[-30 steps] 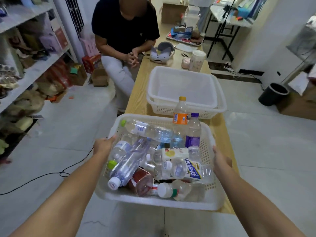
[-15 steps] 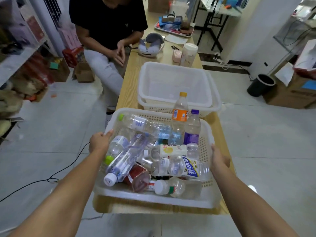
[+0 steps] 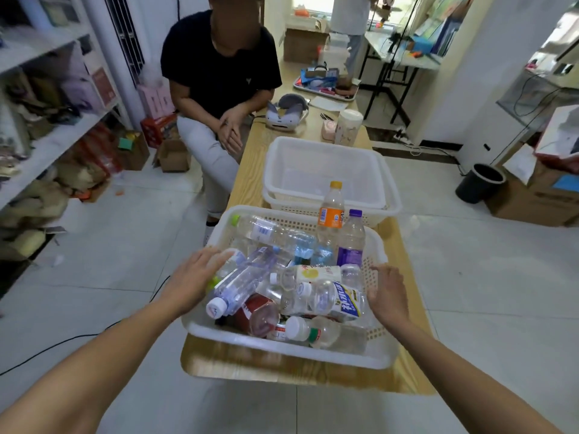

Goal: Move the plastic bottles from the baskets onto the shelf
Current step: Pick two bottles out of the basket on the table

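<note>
The left hand [image 3: 195, 277] spreads flat, fingers straight, over the left rim of the near basket [image 3: 282, 349] and grips nothing. The right hand [image 3: 387, 292] hovers loosely open by the right wall. The plastic bottles [image 3: 338, 300] lie heaped between them (two stand upright beyond the fingertips). The shelf [image 3: 47, 153] stands well left of the left hand.

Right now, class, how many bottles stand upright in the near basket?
2: the orange-capped bottle at the basket's far wall, the purple-capped bottle beside it on the right. The rest lie flat; more may be hidden beneath.
</note>
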